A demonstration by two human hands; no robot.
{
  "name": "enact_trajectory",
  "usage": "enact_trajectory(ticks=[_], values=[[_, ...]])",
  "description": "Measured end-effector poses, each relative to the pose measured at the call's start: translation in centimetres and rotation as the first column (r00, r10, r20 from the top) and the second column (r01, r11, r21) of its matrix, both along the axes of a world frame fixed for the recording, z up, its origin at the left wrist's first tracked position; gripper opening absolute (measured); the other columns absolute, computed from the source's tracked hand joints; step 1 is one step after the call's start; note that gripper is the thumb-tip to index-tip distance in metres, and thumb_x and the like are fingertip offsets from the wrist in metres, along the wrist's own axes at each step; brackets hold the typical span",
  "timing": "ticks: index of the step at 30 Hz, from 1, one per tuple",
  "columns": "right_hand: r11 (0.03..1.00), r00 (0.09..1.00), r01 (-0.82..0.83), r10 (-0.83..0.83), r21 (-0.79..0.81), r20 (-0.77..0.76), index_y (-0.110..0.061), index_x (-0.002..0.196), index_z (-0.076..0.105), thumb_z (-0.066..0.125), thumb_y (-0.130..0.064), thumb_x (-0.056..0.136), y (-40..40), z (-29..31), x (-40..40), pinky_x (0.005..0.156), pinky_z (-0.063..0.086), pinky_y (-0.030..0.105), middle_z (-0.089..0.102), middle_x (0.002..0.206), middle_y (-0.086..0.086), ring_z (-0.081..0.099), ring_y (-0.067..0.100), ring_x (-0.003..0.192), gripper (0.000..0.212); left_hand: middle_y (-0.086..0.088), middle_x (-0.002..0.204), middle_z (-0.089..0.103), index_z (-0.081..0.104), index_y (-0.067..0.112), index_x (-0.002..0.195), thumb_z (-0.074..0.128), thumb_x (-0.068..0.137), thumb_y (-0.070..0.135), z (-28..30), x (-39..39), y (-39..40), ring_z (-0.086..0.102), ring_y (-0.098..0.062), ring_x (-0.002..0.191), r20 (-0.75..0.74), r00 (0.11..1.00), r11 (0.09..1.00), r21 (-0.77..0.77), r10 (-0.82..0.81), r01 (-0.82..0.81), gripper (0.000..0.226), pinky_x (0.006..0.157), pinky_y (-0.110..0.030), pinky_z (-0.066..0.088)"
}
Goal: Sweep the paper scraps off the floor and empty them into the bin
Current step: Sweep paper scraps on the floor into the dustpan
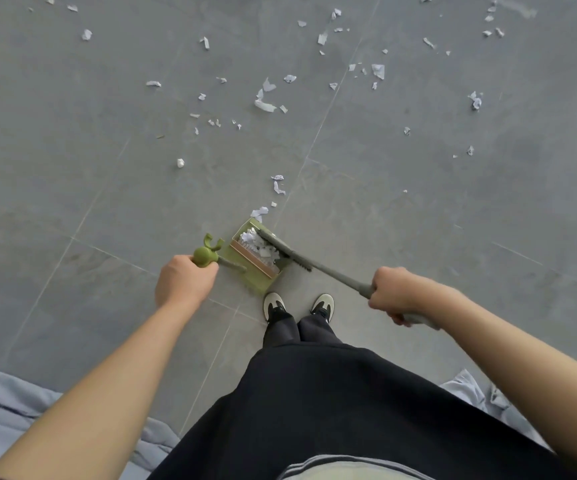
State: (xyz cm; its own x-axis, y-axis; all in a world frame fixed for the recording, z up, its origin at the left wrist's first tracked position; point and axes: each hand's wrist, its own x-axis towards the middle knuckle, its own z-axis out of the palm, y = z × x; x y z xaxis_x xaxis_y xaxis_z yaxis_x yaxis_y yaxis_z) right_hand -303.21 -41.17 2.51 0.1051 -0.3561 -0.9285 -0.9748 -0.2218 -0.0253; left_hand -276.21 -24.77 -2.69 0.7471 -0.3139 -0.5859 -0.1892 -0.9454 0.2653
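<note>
A green dustpan [258, 278] stands on the grey tiled floor just ahead of my feet, with white paper scraps [258, 244] heaped inside it. My left hand [184, 283] grips the green top of the dustpan's upright handle [205, 255]. My right hand [395, 293] grips the grey broom handle [336, 274], which slants down to the left. The broom head [275, 241] lies across the open mouth of the pan, against the heap. Several loose paper scraps [265, 105] are scattered over the floor beyond the pan, and a few [260, 213] lie right at its mouth.
My two shoes [298, 306] stand directly behind the dustpan. Blue-grey cloth [6, 407] lies at the lower left, and more cloth [470, 389] at the lower right. No bin is in view.
</note>
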Motion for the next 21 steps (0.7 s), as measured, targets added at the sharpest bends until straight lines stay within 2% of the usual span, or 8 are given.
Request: enact_trajectory(ticks=[2,6,11,12,15,16,19,21], values=[[0.998,0.998,0.066,-0.066,-0.021,0.002,-0.001,0.091,0.057,0.049,-0.013,0.086,-1.2,0.4,0.0,0.049,0.05,0.033,0.068,0.067,0.017,0.056,0.027,0.045,0.015,-0.014,0.073,0.056,0.061,0.013,0.069,0.066,0.083,0.031,0.1,0.5,0.2,0.051,-0.036,0.076,0.007,1.0,1.0,0.0,-0.002,0.002,0.023,0.067,-0.032,0.041],[0.967,0.968,0.251,-0.25,-0.047,0.04,0.006,0.094,0.056,0.054,-0.006,0.089,-3.2,0.4,1.4,0.039,0.041,0.024,0.056,0.066,0.017,0.047,0.021,0.039,0.013,-0.014,0.074,0.056,0.061,0.014,0.069,0.066,0.084,0.03,0.2,1.4,0.8,0.053,-0.036,0.078,0.002,1.0,1.0,-0.011,0.0,0.0,0.023,0.068,-0.032,0.041],[0.949,0.956,0.293,-0.287,-0.115,0.065,0.006,0.093,0.053,0.046,-0.004,0.089,-5.3,-2.4,5.3,0.046,0.046,0.029,0.059,0.067,0.02,0.053,0.026,0.045,0.013,-0.015,0.075,0.06,0.063,0.013,0.07,0.066,0.084,0.03,0.1,2.6,1.4,0.054,-0.036,0.077,-0.018,0.998,0.998,-0.015,0.053,-0.053,0.022,0.068,-0.033,0.042],[0.947,0.954,0.296,-0.287,-0.128,0.081,0.005,0.088,0.051,0.043,-0.002,0.09,-5.7,-2.9,6.3,0.043,0.044,0.025,0.059,0.064,0.018,0.051,0.023,0.037,0.011,-0.015,0.075,0.06,0.062,0.014,0.069,0.066,0.084,0.031,0.1,2.9,1.6,0.055,-0.037,0.078,-0.015,0.998,0.998,-0.009,0.06,-0.06,0.023,0.068,-0.033,0.042],[0.957,0.973,0.227,-0.215,-0.183,0.083,0.0,0.075,0.044,0.038,-0.004,0.091,-6.6,-4.2,9.2,0.032,0.036,0.015,0.049,0.031,0.007,0.043,0.017,0.021,0.017,-0.013,0.074,0.06,0.058,0.016,0.064,0.066,0.083,0.031,-0.1,3.7,2.1,0.054,-0.036,0.078,-0.002,0.998,0.998,0.017,0.066,-0.066,0.025,0.068,-0.033,0.042],[0.96,0.981,0.19,-0.177,-0.205,0.077,-0.001,0.074,0.045,0.038,-0.006,0.091,-6.9,-4.4,9.9,0.033,0.037,0.015,0.049,0.03,0.006,0.046,0.018,0.024,0.018,-0.013,0.074,0.059,0.057,0.016,0.064,0.066,0.083,0.031,-0.1,3.9,2.1,0.055,-0.036,0.079,0.004,0.998,0.998,0.016,0.067,-0.067,0.026,0.069,-0.033,0.042],[0.972,0.994,0.097,-0.084,-0.213,0.071,-0.002,0.073,0.048,0.038,-0.009,0.088,-7.2,-5.3,11.5,0.045,0.046,0.024,0.06,0.046,0.009,0.056,0.024,0.04,0.019,-0.016,0.078,0.061,0.054,0.016,0.06,0.067,0.082,0.031,-0.4,4.5,2.4,0.058,-0.039,0.084,0.016,0.997,0.997,0.01,0.071,-0.071,0.03,0.069,-0.033,0.042],[0.976,0.996,0.065,-0.052,-0.208,0.068,-0.003,0.076,0.047,0.04,-0.009,0.087,-7.1,-5.8,11.7,0.044,0.046,0.023,0.06,0.047,0.01,0.054,0.022,0.034,0.015,-0.018,0.078,0.062,0.053,0.016,0.059,0.067,0.082,0.03,-0.5,4.9,2.5,0.059,-0.04,0.085,0.016,0.998,0.998,0.007,0.067,-0.067,0.031,0.069,-0.033,0.043]])
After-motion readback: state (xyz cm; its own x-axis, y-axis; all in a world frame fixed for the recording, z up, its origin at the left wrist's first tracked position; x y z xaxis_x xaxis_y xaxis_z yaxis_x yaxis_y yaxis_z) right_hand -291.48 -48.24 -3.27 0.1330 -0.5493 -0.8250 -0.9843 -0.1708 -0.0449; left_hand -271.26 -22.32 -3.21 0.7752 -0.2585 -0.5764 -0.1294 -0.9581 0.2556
